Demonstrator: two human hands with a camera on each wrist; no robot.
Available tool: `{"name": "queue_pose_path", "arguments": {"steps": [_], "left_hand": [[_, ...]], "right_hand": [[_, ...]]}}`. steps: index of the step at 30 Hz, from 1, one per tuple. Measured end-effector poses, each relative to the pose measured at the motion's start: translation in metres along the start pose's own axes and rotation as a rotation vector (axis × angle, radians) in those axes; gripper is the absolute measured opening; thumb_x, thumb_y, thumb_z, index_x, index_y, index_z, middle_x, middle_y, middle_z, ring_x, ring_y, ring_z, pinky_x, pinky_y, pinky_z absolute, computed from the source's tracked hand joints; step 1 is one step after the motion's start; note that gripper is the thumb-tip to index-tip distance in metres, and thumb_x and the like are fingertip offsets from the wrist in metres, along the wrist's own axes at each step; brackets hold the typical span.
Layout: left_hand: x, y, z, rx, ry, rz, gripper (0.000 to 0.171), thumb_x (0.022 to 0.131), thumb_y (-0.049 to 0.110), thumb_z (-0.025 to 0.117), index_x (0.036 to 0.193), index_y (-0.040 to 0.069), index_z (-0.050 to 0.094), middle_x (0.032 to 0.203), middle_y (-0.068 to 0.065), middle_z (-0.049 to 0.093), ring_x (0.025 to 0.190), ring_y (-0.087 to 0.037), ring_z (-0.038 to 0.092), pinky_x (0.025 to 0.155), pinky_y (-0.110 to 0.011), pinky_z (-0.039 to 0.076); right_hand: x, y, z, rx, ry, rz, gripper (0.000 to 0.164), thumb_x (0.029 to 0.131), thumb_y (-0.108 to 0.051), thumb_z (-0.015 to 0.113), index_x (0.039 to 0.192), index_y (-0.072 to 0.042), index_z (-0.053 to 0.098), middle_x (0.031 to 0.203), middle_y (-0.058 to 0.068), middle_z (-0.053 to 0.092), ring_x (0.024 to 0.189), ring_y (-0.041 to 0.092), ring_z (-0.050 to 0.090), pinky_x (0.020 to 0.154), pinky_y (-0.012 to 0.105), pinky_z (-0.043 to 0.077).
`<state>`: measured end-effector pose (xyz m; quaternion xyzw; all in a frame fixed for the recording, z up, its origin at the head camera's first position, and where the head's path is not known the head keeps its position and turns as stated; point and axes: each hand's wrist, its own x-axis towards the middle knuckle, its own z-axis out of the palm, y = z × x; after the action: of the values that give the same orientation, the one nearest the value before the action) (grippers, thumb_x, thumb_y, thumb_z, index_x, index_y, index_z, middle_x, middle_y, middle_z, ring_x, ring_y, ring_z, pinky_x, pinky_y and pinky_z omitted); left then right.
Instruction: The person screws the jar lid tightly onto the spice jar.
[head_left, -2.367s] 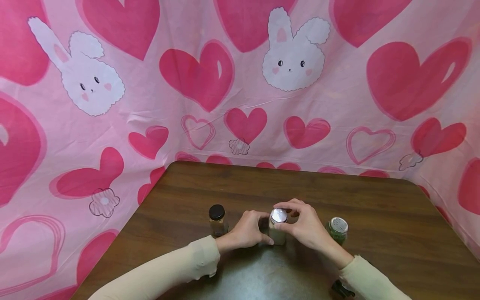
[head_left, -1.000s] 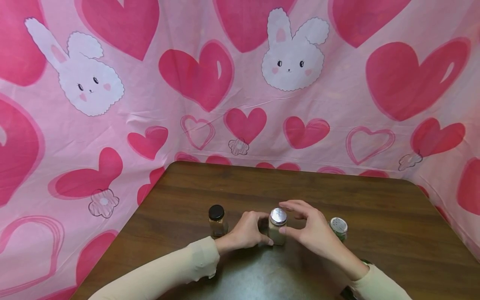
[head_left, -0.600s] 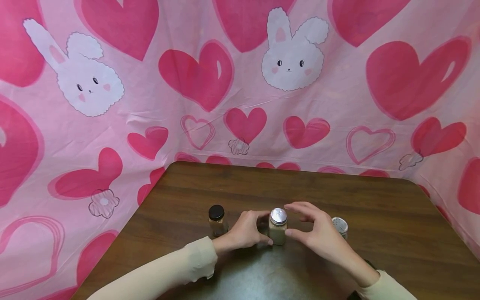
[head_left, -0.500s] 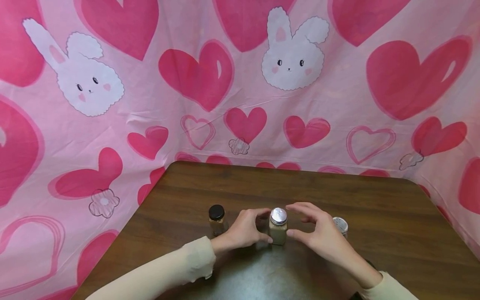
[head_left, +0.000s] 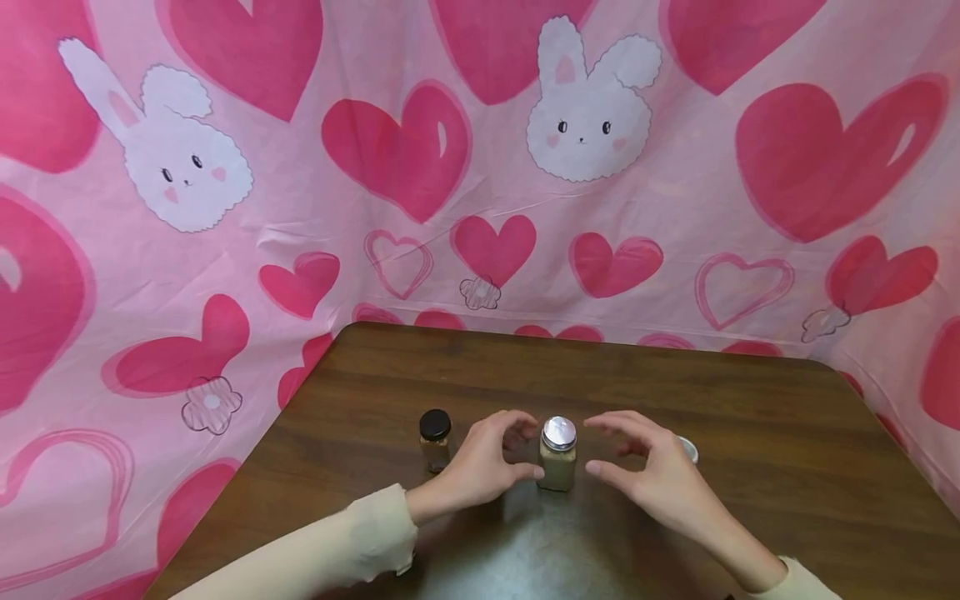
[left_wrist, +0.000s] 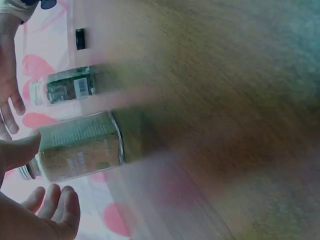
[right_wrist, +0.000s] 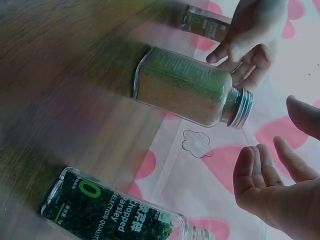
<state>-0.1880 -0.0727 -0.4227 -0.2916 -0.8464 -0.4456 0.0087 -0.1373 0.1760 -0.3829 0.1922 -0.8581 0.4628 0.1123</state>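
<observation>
A square glass seasoning jar [head_left: 557, 468] with a silver screw cap [right_wrist: 241, 108] stands upright on the table between both hands. Its contents look tan and greenish. My left hand [head_left: 483, 462] is at its left side with fingers loosely bent and the thumb close to the glass; whether it touches cannot be told. On the other side my right hand [head_left: 663, 479] is held apart from the jar, thumb and fingers spread, nothing in it. Beyond the right hand is a glass jar of chopped parsley [right_wrist: 107, 212], mostly hidden in the head view except its pale shaker top [head_left: 689, 451].
A black-lidded spice jar [head_left: 435, 442] stands left of the left hand. A small black cap [left_wrist: 80, 39] lies past the parsley jar in the left wrist view. Pink heart-patterned cloth [head_left: 487, 183] hangs around the brown wooden table [head_left: 600, 371].
My right hand has let go of the jar's silver cap and moved off to the right. The left hand has loosened and drawn back slightly. The jar stays in place.
</observation>
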Motion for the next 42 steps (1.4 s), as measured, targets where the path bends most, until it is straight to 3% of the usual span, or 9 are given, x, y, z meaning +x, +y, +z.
{"name": "queue_pose_path", "arguments": {"steps": [6, 11, 17, 23, 32, 42], "left_hand": [[-0.007, 0.007, -0.005, -0.03, 0.056, 0.002, 0.03, 0.083, 0.028, 0.075, 0.106, 0.021, 0.058, 0.093, 0.001, 0.06, 0.08, -0.014, 0.059, 0.069, -0.027, 0.05], [-0.009, 0.016, -0.009, -0.058, 0.096, 0.021, 0.014, 0.087, 0.028, 0.07, 0.095, 0.024, 0.058, 0.081, 0.008, 0.058, 0.067, -0.009, 0.055, 0.058, -0.024, 0.047], [-0.014, 0.032, -0.008, -0.094, 0.128, 0.086, 0.009, 0.09, 0.023, 0.067, 0.087, 0.023, 0.059, 0.074, 0.008, 0.056, 0.061, -0.009, 0.051, 0.053, -0.023, 0.043], [-0.016, 0.051, 0.0, -0.15, 0.104, 0.143, 0.008, 0.09, 0.022, 0.067, 0.087, 0.02, 0.06, 0.073, 0.008, 0.056, 0.061, -0.006, 0.051, 0.052, -0.022, 0.044], [-0.017, 0.093, 0.004, -0.207, 0.076, 0.236, 0.01, 0.087, 0.005, 0.067, 0.084, 0.011, 0.059, 0.071, 0.004, 0.054, 0.06, -0.003, 0.048, 0.05, -0.023, 0.045], [-0.005, 0.086, 0.028, -0.247, -0.004, 0.247, 0.007, 0.09, 0.015, 0.066, 0.088, 0.016, 0.059, 0.076, 0.01, 0.055, 0.065, 0.0, 0.051, 0.054, -0.019, 0.047]], "right_hand": [[-0.005, 0.0, -0.004, 0.025, 0.002, 0.011, 0.039, 0.076, -0.023, 0.081, 0.111, -0.03, 0.065, 0.109, -0.014, 0.061, 0.095, 0.01, 0.059, 0.077, 0.031, 0.05], [-0.007, -0.002, -0.007, 0.028, 0.011, 0.007, 0.039, 0.076, -0.022, 0.081, 0.111, -0.029, 0.066, 0.106, -0.013, 0.062, 0.094, 0.01, 0.058, 0.076, 0.031, 0.05], [-0.01, -0.004, -0.009, 0.016, 0.02, 0.005, 0.037, 0.076, -0.022, 0.081, 0.11, -0.029, 0.066, 0.104, -0.013, 0.063, 0.094, 0.01, 0.058, 0.075, 0.031, 0.05], [-0.014, -0.004, -0.013, 0.008, 0.029, 0.02, 0.035, 0.077, -0.022, 0.08, 0.109, -0.029, 0.066, 0.102, -0.013, 0.064, 0.092, 0.01, 0.058, 0.073, 0.03, 0.051], [-0.021, 0.0, -0.016, -0.008, 0.046, 0.025, 0.035, 0.077, -0.019, 0.08, 0.109, -0.026, 0.066, 0.1, -0.012, 0.064, 0.089, 0.01, 0.059, 0.072, 0.031, 0.051], [-0.028, 0.0, -0.019, -0.015, 0.073, 0.016, 0.036, 0.077, -0.017, 0.08, 0.109, -0.025, 0.066, 0.099, -0.01, 0.064, 0.085, 0.013, 0.06, 0.071, 0.031, 0.051]]}}
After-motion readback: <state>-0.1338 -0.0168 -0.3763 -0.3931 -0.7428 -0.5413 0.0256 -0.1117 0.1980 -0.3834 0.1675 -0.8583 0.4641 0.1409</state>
